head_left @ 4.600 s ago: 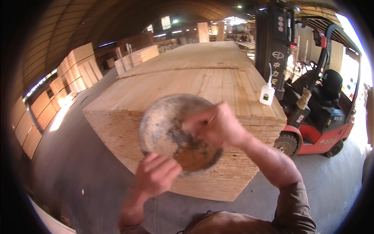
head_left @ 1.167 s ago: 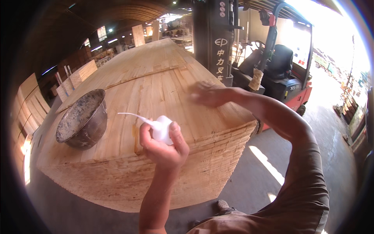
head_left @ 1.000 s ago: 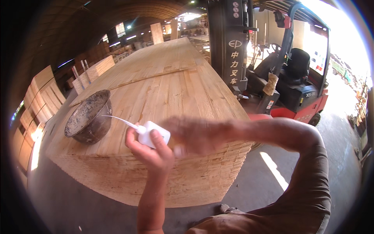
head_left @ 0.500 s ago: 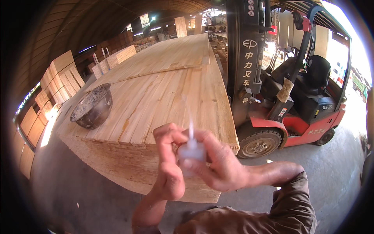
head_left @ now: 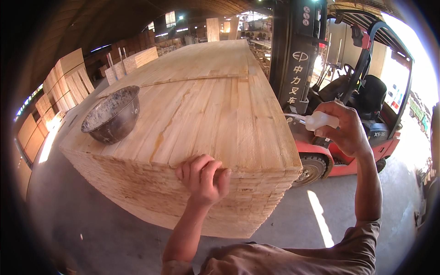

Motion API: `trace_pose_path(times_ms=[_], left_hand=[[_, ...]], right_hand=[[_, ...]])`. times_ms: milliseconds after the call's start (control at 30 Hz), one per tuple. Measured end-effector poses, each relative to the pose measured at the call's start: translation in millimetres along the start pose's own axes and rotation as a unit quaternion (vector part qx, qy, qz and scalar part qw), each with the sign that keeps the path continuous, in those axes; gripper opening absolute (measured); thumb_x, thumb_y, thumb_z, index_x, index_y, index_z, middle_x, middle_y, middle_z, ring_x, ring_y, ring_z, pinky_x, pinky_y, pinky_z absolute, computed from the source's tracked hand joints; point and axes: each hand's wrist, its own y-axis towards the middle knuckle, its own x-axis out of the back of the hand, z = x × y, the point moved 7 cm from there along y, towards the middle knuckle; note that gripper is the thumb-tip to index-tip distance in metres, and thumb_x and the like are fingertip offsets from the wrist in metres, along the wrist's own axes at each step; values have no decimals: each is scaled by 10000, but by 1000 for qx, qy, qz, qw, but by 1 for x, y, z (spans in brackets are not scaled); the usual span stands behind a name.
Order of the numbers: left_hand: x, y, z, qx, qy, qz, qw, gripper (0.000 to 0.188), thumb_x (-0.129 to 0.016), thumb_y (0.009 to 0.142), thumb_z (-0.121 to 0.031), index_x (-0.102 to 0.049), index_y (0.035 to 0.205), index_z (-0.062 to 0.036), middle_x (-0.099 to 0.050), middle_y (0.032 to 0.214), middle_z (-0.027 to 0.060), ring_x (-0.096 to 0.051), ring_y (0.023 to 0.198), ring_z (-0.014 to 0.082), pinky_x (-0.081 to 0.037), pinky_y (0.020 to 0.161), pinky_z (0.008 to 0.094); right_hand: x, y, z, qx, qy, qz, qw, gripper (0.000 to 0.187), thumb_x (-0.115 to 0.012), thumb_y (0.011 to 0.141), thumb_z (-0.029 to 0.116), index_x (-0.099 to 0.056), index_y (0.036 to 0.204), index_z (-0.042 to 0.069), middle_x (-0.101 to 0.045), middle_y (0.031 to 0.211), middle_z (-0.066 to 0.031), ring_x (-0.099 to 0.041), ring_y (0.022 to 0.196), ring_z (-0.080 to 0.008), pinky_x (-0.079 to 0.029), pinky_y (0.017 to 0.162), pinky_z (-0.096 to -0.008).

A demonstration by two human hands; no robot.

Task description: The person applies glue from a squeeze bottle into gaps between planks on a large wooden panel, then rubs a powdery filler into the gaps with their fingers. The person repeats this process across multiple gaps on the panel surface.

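Observation:
My right hand (head_left: pixel 344 130) is raised to the right of the wood stack, its thumb and fingers closed round a small white squeeze bottle (head_left: pixel 321 121). The bottle lies on its side, and its thin nozzle points left towards the boards. At the near edge of the stacked wooden boards (head_left: pixel 229 110) is my left hand (head_left: pixel 204 178), fingers curled in and thumb to the right. Whether it grips the board edge or hides something small, I cannot tell. A dark, crusted bowl (head_left: pixel 120 120) sits on the top board at the left, away from both hands.
A red and black forklift (head_left: pixel 362 156) stands close on the right, its dark mast (head_left: pixel 298 55) beside the stack. More wood stacks (head_left: pixel 68 82) are at the far left. Grey concrete floor (head_left: pixel 293 229) runs round the near side.
My hands, together around the bottle before, have parted. The right has carried the bottle right and tipped it over; the left has dropped to the stack's near edge.

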Motion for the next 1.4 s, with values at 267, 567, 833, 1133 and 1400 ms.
trace_pose_path(times_ms=[267,567,833,1133,1400], left_hand=[[0,-2,0,-13,-15,7,1000,226,-705,1026,-321,-689,1090,-105,-685,1089,84,-597,960,274,-400,930,448],[1,-1,2,-6,-10,-1,1000,189,-732,1013,-341,-716,1060,-158,-696,1068,15,-643,916,225,-386,924,413],[1,0,2,-3,-15,1,1000,174,-735,1010,-327,-722,1056,-160,-695,1065,12,-641,915,223,-386,927,410],[0,0,2,-4,-20,-5,1000,181,-737,1012,-336,-722,1044,-159,-699,1052,10,-643,918,222,-385,931,410],[-1,-1,1,-15,-18,15,1000,199,-692,1033,-308,-692,1087,-116,-682,1074,74,-600,949,258,-394,915,441]], right_hand=[[-30,17,50,172,-62,85,980,379,-874,781,24,-776,1146,30,-779,1099,-116,-759,1008,-329,-598,907,-411],[-45,24,70,235,-86,126,960,373,-880,751,22,-783,1111,8,-771,1072,-127,-775,952,-313,-621,843,-409],[-44,27,74,236,-67,136,960,302,-891,820,102,-795,1102,50,-769,1062,-121,-747,1001,-351,-591,870,-445],[-44,37,65,213,-104,131,963,312,-886,826,119,-798,1115,41,-764,1073,-131,-735,1040,-352,-573,924,-455],[-46,50,54,228,-130,100,960,351,-885,757,71,-798,1092,21,-782,1049,-137,-768,967,-341,-609,870,-446]])
